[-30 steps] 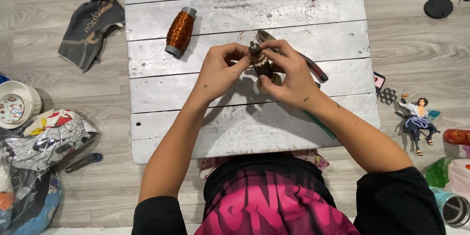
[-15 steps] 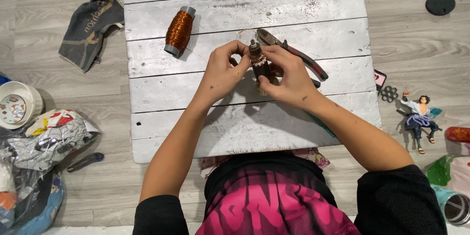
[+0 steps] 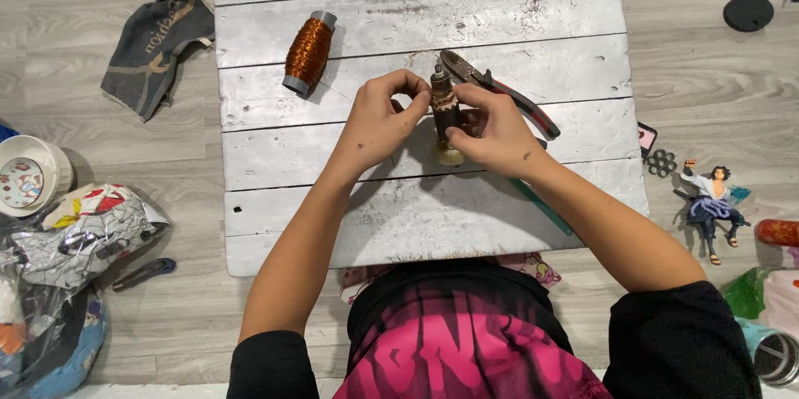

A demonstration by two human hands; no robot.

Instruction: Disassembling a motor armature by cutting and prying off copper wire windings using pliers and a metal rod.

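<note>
From the head view, your left hand (image 3: 381,120) and right hand (image 3: 493,128) both pinch a small dark cylindrical piece (image 3: 445,112) above the white plank surface (image 3: 416,216). Copper wire seems partly wound around it; the copper wire spool (image 3: 309,52) and red-handled pliers (image 3: 499,91) lie alongside.

Left hand (image 3: 384,120) and right hand (image 3: 493,128) pinch a small dark cylinder (image 3: 444,109) above the white board (image 3: 416,216)
</note>
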